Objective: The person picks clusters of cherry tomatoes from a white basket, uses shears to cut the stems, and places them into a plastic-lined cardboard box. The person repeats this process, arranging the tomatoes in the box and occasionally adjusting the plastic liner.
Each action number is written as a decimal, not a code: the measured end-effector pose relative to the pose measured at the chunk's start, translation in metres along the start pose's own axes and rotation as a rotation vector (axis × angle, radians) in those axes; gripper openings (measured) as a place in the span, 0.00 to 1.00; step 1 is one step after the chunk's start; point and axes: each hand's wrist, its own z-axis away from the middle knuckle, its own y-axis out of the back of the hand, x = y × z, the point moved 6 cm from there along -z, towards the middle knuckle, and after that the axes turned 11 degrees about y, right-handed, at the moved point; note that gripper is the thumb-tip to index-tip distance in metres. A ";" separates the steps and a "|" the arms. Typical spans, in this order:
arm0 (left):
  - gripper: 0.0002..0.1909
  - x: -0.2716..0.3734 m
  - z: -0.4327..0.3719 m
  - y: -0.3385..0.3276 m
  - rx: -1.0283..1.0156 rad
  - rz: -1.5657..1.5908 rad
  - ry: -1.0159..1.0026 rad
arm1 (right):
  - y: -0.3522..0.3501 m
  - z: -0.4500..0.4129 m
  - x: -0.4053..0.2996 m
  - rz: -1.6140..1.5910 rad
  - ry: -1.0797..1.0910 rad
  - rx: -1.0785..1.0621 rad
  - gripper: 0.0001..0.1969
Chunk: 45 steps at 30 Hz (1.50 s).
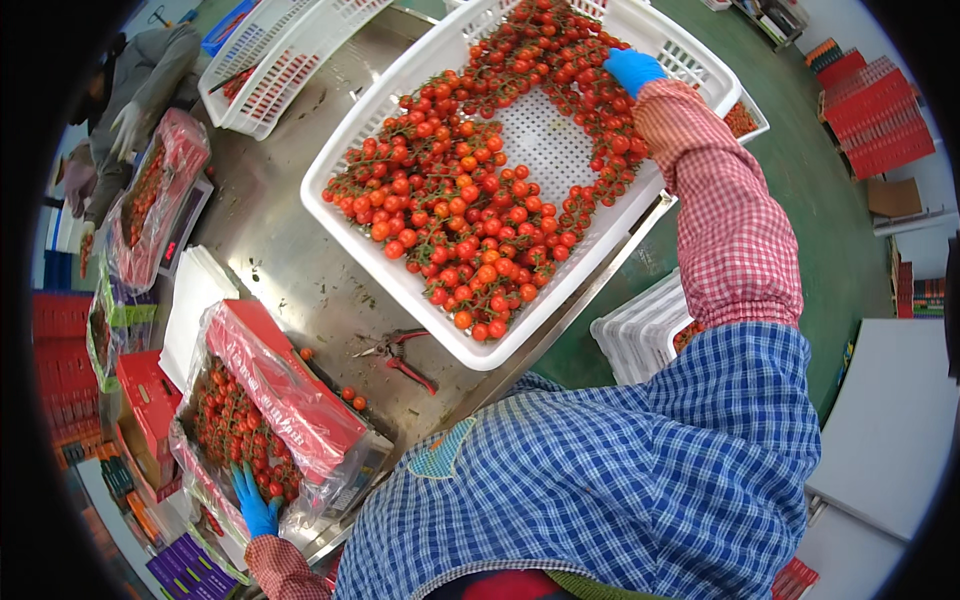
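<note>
A large white perforated plastic crate [480,358] holds many vine cherry tomatoes [450,210], with part of its floor bare. My right hand [635,70], in a blue glove, touches the tomatoes at the crate's far right side; its fingertips are partly hidden, so I cannot see whether it grips any. At lower left stands a red carton [322,427] lined with clear plastic film, with tomato trusses [240,427] inside. My blue-gloved left hand [257,504] rests on those trusses, fingers spread. Between crate and carton lie red-handled pruning shears [391,348].
Loose tomatoes [352,397] and leaf scraps lie on the steel table [315,300]. White sheets [196,307] are beside the carton. Another person [161,71] works at upper left, near a bagged carton [139,202] on a scale. Stacked white crates [637,330] stand below the table's right edge.
</note>
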 end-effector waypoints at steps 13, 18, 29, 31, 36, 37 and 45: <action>0.56 0.028 -0.014 0.001 0.099 -0.020 -0.211 | 0.055 0.091 -0.316 -2.241 0.609 -0.503 0.21; 0.51 0.009 -0.024 -0.013 0.048 -0.109 -0.212 | 0.091 0.155 -0.468 -2.220 0.833 -0.795 0.21; 0.34 0.051 -0.056 0.011 0.345 -0.032 -0.566 | 0.139 0.212 -0.631 -1.310 1.262 -0.405 0.14; 0.33 0.067 -0.074 0.005 0.259 -0.187 -0.562 | 0.145 0.232 -0.647 -1.087 1.455 -0.408 0.11; 0.34 0.067 -0.112 -0.010 0.229 -0.226 -0.593 | 0.118 0.270 -0.691 -0.288 1.555 -0.133 0.09; 0.33 0.065 -0.114 -0.011 0.263 -0.205 -0.618 | 0.110 0.274 -0.700 -0.174 1.526 -0.131 0.09; 0.30 0.045 -0.088 0.008 0.118 0.310 -0.594 | 0.097 0.293 -0.740 -0.406 1.369 0.000 0.04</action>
